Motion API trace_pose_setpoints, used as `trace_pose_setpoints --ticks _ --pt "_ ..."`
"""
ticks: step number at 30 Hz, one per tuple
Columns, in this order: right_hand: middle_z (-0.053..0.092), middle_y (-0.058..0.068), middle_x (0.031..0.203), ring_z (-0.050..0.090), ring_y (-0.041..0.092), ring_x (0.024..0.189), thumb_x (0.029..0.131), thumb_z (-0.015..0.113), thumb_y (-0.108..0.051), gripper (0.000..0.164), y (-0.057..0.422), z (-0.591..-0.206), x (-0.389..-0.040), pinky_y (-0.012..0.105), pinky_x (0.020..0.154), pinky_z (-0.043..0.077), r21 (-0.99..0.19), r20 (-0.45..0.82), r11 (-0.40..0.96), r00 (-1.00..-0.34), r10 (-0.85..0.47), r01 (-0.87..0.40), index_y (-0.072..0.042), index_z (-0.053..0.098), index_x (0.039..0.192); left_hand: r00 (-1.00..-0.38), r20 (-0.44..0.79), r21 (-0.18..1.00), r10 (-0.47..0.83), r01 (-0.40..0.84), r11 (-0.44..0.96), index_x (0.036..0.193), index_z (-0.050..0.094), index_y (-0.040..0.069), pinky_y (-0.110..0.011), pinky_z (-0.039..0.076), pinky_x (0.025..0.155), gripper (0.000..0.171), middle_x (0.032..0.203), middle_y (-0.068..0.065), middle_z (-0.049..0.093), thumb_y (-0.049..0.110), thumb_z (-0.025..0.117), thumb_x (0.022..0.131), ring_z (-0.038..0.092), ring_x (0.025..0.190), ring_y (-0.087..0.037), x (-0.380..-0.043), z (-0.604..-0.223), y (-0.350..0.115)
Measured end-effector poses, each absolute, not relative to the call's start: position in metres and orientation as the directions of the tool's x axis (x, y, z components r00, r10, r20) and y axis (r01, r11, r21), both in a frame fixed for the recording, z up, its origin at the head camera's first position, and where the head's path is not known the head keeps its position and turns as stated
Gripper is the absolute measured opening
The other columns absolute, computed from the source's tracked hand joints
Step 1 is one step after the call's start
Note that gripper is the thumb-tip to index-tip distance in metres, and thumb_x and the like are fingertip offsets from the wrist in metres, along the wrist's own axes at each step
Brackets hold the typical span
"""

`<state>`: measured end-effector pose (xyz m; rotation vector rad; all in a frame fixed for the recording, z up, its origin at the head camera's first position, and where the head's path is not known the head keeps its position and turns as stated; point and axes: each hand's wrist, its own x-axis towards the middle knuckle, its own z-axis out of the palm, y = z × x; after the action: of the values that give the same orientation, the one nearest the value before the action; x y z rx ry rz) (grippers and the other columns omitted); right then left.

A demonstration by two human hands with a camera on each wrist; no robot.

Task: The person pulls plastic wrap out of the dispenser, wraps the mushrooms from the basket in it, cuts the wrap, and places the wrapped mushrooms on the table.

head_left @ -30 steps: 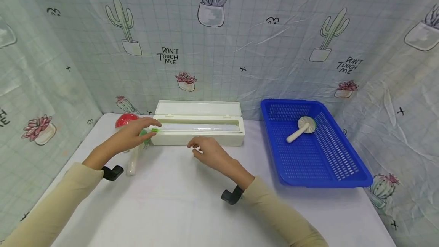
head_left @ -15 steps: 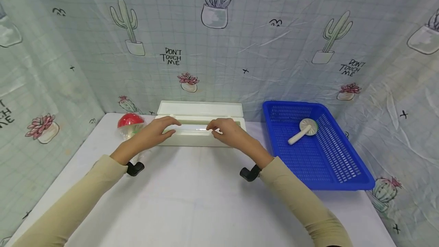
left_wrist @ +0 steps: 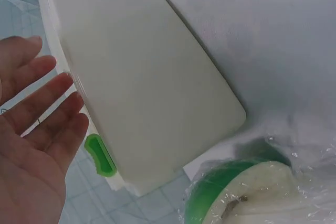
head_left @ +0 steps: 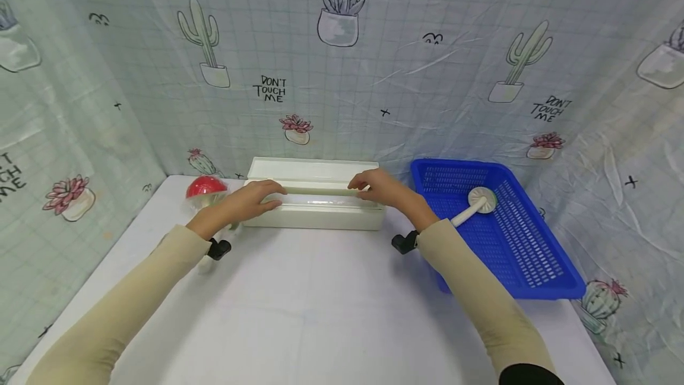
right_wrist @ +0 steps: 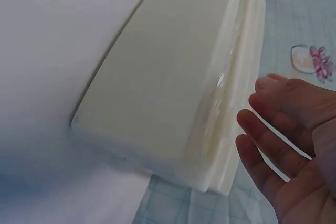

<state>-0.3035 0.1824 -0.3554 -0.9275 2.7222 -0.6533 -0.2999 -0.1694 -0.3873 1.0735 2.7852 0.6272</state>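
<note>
A long white cling film dispenser box (head_left: 315,218) stands at the back of the table with its lid (head_left: 314,168) raised. Clear film on a roll (head_left: 320,199) shows along its opening. My left hand (head_left: 247,202) hovers over the box's left part, fingers loosely extended. In the left wrist view a green slide cutter (left_wrist: 101,156) sits on the box edge near those fingers. Over the right end of the opening is my right hand (head_left: 386,188), its fingers softly bent with nothing visible between them. Whether either hand's fingertips touch the film cannot be told.
Left of the box lies a red mushroom-shaped thing (head_left: 205,186) in clear wrap. Behind my left wrist, a wrapped green-and-white piece (left_wrist: 241,187) is partly hidden. A blue basket (head_left: 513,290) at right holds a white mushroom-shaped piece (head_left: 470,211). Patterned cloth hangs behind.
My right hand has moved from in front of the box up over its opening, then right to its end. My left hand has shifted right from the box's left end.
</note>
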Motion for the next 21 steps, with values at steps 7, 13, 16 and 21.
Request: trace_pose_setpoints --ticks 7,13,16,21 --pt "0.072 0.012 0.121 0.069 0.027 0.110 0.095 0.070 -0.003 0.028 0.186 -0.368 -0.314 0.034 0.093 0.056 -0.412 -0.060 0.714 -0.764 -0.642 -0.567 -0.001 0.071 0.123 -0.749 -0.023 0.443 0.662 0.586 0.678 0.132 0.064 -0.002 -0.054 0.043 0.110 0.033 0.134 -0.019 0.064 0.016 0.054 0.107 0.055 0.131 -0.039 -0.309 -0.390 -0.171" --pt "0.075 0.010 0.110 0.070 0.024 0.101 0.095 0.069 -0.004 0.020 0.181 -0.379 -0.320 0.032 0.089 0.056 -0.336 -0.055 0.729 -0.760 -0.648 -0.597 -0.002 0.075 0.114 -0.736 -0.032 0.385 0.676 0.615 0.688 0.129 0.066 -0.003 -0.053 0.047 0.106 0.033 0.129 -0.020 0.067 0.018 0.055 0.106 0.062 0.123 -0.037 -0.315 -0.390 -0.171" --pt "0.076 0.008 0.104 0.070 0.022 0.097 0.094 0.070 -0.003 0.015 0.179 -0.379 -0.320 0.032 0.088 0.057 -0.329 -0.048 0.747 -0.780 -0.624 -0.577 -0.003 0.077 0.107 -0.733 -0.039 0.372 0.679 0.620 0.691 0.128 0.067 -0.002 -0.051 0.049 0.103 0.034 0.127 -0.019 0.068 0.021 0.056 0.105 0.065 0.118 -0.035 -0.318 -0.388 -0.169" --pt "0.075 0.004 0.094 0.067 0.018 0.088 0.093 0.074 -0.008 0.006 0.176 -0.380 -0.321 0.030 0.083 0.056 -0.290 -0.031 0.774 -0.802 -0.596 -0.563 -0.007 0.078 0.097 -0.732 -0.048 0.358 0.680 0.623 0.696 0.125 0.069 -0.002 -0.049 0.053 0.098 0.036 0.120 -0.016 0.072 0.025 0.060 0.104 0.069 0.105 -0.028 -0.320 -0.387 -0.167"
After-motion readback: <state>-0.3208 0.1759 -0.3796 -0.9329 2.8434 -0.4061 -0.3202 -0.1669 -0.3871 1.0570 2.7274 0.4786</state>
